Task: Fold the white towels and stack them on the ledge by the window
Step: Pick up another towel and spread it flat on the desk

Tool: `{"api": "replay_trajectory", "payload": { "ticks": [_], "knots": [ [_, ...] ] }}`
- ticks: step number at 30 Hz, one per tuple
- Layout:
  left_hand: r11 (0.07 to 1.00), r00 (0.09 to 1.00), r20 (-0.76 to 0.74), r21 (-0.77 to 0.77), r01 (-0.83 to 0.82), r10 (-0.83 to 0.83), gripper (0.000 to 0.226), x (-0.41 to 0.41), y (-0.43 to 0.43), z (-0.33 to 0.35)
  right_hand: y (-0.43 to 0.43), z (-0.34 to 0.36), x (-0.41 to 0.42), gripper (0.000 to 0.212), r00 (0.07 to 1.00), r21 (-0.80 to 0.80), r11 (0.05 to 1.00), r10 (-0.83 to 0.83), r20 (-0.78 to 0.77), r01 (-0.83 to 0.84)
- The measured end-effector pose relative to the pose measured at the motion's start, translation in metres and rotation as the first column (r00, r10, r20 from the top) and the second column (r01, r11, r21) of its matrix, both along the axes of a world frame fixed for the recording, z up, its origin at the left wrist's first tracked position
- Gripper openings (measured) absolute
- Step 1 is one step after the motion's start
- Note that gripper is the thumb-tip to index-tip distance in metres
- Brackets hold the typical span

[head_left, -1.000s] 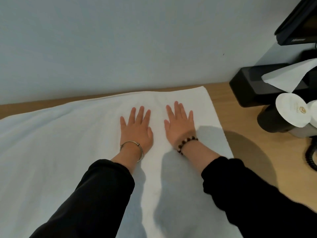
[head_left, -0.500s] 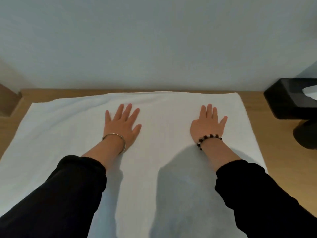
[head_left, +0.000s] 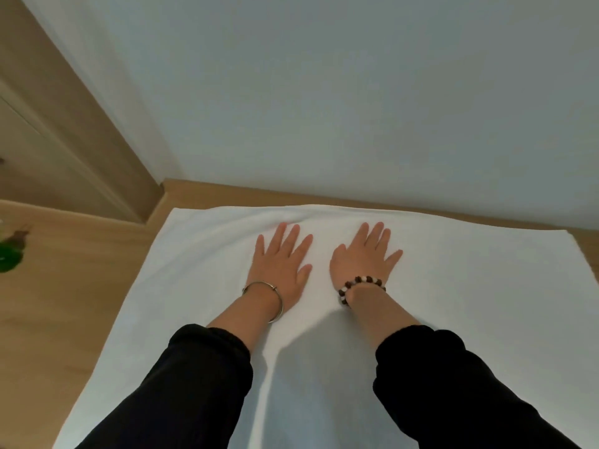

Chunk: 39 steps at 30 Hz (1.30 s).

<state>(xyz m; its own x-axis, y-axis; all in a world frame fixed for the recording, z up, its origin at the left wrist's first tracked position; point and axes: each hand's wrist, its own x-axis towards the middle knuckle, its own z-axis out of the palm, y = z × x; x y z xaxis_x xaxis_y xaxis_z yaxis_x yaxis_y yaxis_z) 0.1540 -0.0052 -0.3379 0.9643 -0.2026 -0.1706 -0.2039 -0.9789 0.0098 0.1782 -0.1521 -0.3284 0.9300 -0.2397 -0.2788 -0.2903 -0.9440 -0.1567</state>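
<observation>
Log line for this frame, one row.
left hand: flat on white towel | right hand: flat on it | white towel: spread on wooden surface

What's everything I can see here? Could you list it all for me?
towel: one, white, spread flat on the wooden surface, far edge near the wall
wooden surface: one, light brown, under the towel
wall: one, pale grey-white, behind the surface
wooden panel: one, light brown, upper left beside the wall
green thing: one, green, left edge, too blurred to identify
bangle: one, silver, left wrist
beaded bracelet: one, dark and white beads, right wrist
left sleeve: one, black, lower left
right sleeve: one, black, lower right
left hand: one, flat on the towel
right hand: one, flat on the towel beside it
</observation>
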Motion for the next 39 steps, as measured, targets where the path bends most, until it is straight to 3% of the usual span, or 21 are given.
{"api": "replay_trajectory", "payload": {
  "ticks": [11,20,24,27,29,32,34,36,39],
  "knots": [
    [0.995,0.995,-0.002,0.013,-0.095,0.095,0.061,0.017,0.073,-0.007,0.015,-0.008,0.002,0.062,0.939,-0.075,0.942,0.333,0.085,-0.328],
    [0.979,0.981,0.012,-0.050,-0.195,0.196,0.054,0.060,0.097,-0.005,0.020,-0.012,0.017,0.064,0.977,-0.062,0.981,0.191,0.092,-0.186],
    [0.961,0.959,0.099,-0.113,-0.253,0.265,0.042,0.075,0.118,0.007,0.019,-0.015,0.016,0.065,0.976,-0.066,0.982,0.186,0.110,-0.179],
    [0.940,0.952,-0.019,-0.152,-0.306,0.307,0.031,0.090,0.137,0.023,0.020,-0.014,0.018,0.065,0.977,-0.061,0.983,0.179,0.119,-0.173],
    [0.944,0.973,-0.057,-0.235,-0.231,0.224,0.027,0.092,0.141,0.036,0.020,-0.014,0.018,0.065,0.977,-0.060,0.984,0.174,0.125,-0.167],
    [0.967,0.975,0.199,-0.215,0.138,-0.095,0.014,0.071,0.132,0.050,0.020,-0.014,0.017,0.065,0.977,-0.058,0.985,0.169,0.127,-0.163],
    [0.938,0.941,0.258,-0.210,0.277,-0.220,0.013,0.053,0.126,0.051,0.020,-0.013,0.017,0.065,0.977,-0.063,0.984,0.171,0.129,-0.164],
    [0.947,0.965,0.200,-0.239,0.217,-0.171,0.014,0.046,0.127,0.050,0.021,-0.013,0.017,0.064,0.977,-0.069,0.984,0.171,0.128,-0.163],
    [0.965,0.997,0.076,-0.264,-0.001,0.022,0.020,0.052,0.136,0.051,0.021,-0.013,0.017,0.064,0.976,-0.072,0.984,0.174,0.129,-0.166]
  ]
}}
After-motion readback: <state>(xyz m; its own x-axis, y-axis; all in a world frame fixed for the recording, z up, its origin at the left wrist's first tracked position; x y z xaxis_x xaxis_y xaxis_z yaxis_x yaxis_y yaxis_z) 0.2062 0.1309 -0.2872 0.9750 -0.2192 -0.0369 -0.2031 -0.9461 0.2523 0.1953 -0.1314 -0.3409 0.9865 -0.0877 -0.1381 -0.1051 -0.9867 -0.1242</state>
